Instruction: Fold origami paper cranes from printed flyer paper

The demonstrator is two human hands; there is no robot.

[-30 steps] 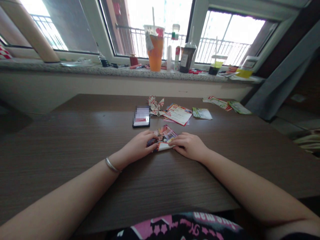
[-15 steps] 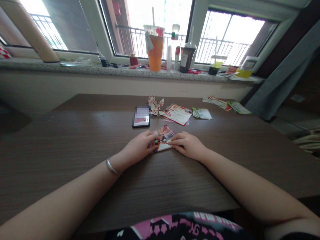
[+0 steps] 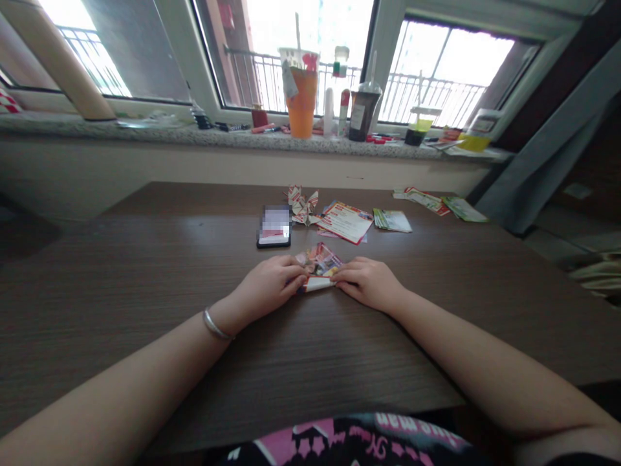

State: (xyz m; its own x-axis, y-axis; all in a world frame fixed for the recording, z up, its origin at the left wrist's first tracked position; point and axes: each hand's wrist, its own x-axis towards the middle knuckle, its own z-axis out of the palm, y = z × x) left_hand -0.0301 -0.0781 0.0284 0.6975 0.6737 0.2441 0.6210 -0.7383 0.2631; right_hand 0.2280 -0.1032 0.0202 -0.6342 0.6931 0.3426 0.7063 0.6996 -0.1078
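A small folded piece of colourful printed paper (image 3: 317,264) lies on the dark wooden table (image 3: 145,272) in front of me. My left hand (image 3: 269,285), with a silver bracelet (image 3: 216,323) on its wrist, pinches the paper's left side. My right hand (image 3: 369,281) presses and pinches its right side with the fingertips. The paper's lower part is hidden between my fingers.
A black phone (image 3: 274,226) lies just beyond the paper, next to a folded paper crane (image 3: 303,204). Leaflets (image 3: 345,221) and cards (image 3: 392,220) lie to the right. Drink cups (image 3: 301,90), bottles and small items crowd the stone windowsill (image 3: 145,134).
Both hands shifted slightly on the folded paper, pressing it flatter; the paper now sits a little lower between the fingers. Nothing else moved.
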